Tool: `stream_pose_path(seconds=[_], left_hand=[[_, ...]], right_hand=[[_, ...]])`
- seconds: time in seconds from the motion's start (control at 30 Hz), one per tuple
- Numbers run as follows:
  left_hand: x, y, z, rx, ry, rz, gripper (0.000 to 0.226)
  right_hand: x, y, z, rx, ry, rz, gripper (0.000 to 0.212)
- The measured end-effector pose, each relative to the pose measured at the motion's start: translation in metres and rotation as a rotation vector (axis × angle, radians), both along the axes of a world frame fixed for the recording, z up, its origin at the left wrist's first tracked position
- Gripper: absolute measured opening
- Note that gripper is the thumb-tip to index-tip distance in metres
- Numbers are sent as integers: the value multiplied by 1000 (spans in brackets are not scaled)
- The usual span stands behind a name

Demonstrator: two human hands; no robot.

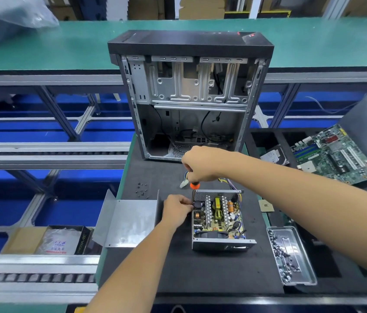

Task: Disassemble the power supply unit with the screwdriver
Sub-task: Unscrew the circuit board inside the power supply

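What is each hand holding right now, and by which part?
The right hand grips the screwdriver by its orange handle, held upright. The left hand pinches the left wall of the open power supply unit near its far corner.

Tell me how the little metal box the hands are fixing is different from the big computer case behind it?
The power supply box is small and packed with parts on a circuit board; the computer case is big and mostly hollow, with a few loose wires. The box opens upward; the case opens toward the camera. Both are bare metal with covers off.
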State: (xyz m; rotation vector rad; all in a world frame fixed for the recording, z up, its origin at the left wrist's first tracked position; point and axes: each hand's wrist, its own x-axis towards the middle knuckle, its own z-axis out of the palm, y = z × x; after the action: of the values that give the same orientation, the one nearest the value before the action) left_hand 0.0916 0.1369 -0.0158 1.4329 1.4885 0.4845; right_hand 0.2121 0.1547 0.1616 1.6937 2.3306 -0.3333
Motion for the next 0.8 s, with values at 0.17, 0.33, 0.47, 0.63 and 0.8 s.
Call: stream_pose_path(seconds=[0.17, 0.33, 0.47, 0.63, 0.8], left_hand=[[0, -4, -2, 88, 50, -49, 8], [-2, -4, -1, 128, 114, -139, 4], [-3, -1, 8, 173, 215, -196, 3], [1, 11, 37, 227, 336, -256, 11], [2, 35, 75, 254, 380, -232, 8]], right_hand=[[1, 1, 0, 18, 30, -7, 25], [5, 1, 4, 36, 49, -20, 20], [8, 2, 10, 60, 86, -62, 26], [17, 10, 25, 86, 156, -77, 17], [28, 19, 45, 140, 258, -148, 11]])
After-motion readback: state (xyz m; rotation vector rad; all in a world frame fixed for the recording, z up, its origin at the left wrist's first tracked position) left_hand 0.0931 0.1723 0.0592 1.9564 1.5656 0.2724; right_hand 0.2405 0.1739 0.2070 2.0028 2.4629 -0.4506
